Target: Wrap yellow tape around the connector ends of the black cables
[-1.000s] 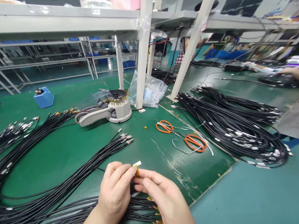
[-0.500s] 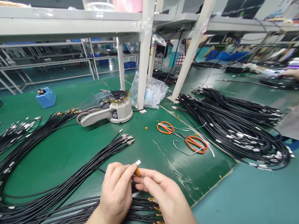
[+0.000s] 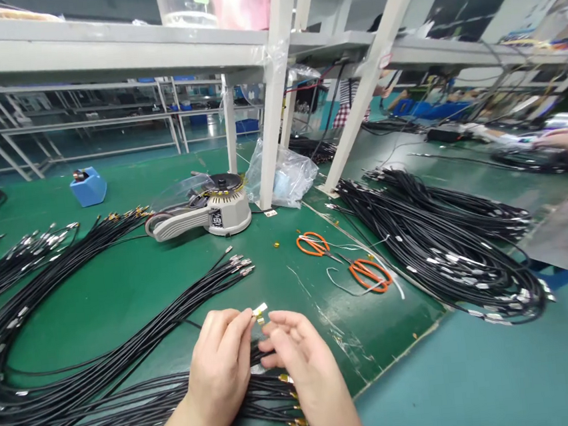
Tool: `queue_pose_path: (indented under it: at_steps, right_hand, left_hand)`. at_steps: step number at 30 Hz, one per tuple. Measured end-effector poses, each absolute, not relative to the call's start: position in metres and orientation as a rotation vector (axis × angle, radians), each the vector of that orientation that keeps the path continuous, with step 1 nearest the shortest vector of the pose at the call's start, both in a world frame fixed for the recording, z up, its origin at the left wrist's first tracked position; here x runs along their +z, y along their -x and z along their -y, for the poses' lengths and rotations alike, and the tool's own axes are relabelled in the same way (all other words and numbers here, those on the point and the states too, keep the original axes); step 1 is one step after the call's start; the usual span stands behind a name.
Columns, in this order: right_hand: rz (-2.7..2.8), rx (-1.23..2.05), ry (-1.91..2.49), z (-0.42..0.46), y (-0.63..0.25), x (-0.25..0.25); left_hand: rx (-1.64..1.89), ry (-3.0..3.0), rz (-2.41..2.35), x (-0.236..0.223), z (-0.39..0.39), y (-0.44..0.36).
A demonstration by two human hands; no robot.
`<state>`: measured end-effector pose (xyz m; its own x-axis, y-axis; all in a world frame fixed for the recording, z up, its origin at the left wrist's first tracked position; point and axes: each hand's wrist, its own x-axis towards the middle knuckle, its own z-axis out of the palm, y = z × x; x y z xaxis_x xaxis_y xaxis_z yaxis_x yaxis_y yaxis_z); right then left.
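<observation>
Lower centre: left hand (image 3: 221, 360) pinches a white-tipped piece (image 3: 260, 310), right hand (image 3: 312, 371) parted; yellow-taped ends (image 3: 298, 424) lie below, seemingly untaped ends (image 3: 243, 265) mid-frame.

No text can be read. Pale markings are printed on the black label (image 3: 217, 217) stuck to the grey tabletop machine (image 3: 237, 222), too small to be deciphered; white tags (image 3: 22, 311) on the black cables (image 3: 173, 315) are likewise illegible.
</observation>
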<state>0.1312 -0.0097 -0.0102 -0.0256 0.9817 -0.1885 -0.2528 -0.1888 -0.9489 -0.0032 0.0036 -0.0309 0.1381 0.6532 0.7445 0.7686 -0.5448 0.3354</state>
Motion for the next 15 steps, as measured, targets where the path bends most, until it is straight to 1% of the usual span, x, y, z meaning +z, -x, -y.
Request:
queue_pose_path:
  at_steps: [6, 15]
  right_hand:
    - [1.054, 1.395, 1.19, 0.0, -0.122, -0.015]
    - [1.195, 1.18, 1.215, 0.002, -0.124, -0.018]
  left_hand:
    - [-1.412, 2.281, 1.484, -0.031, -0.003, 0.004]
    - [-1.625, 2.473, 1.932, -0.016, -0.001, 0.002]
